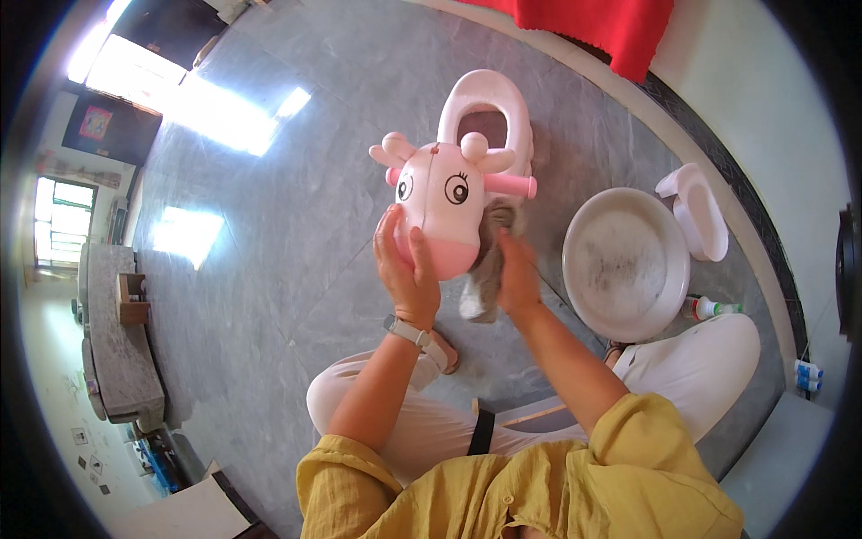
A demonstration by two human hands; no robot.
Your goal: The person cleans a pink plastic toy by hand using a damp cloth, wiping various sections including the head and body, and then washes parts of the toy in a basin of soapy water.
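Note:
Before me on the floor stands a pink plastic child's potty point(431, 195) with a cartoon animal head, dark printed eyes and stubby horns. Its oval seat ring point(481, 87) lies beyond the head, and a pink handle point(512, 186) sticks out on the right. My left hand point(409, 269) grips the snout from its left and lower side. In my right hand point(518, 276) is a bunched grey-brown cloth point(495, 269), held along the right side of the head. The right fingers are slightly blurred, and part of the cloth is hidden behind the snout.
To the right, a white basin point(626, 263) holds cloudy, sudsy water. Beside it are a pale pink plastic part point(697, 212) and a bottle with a green end point(714, 308). Red fabric point(599, 30) hangs by the wall. A grey sofa point(121, 337) stands far left.

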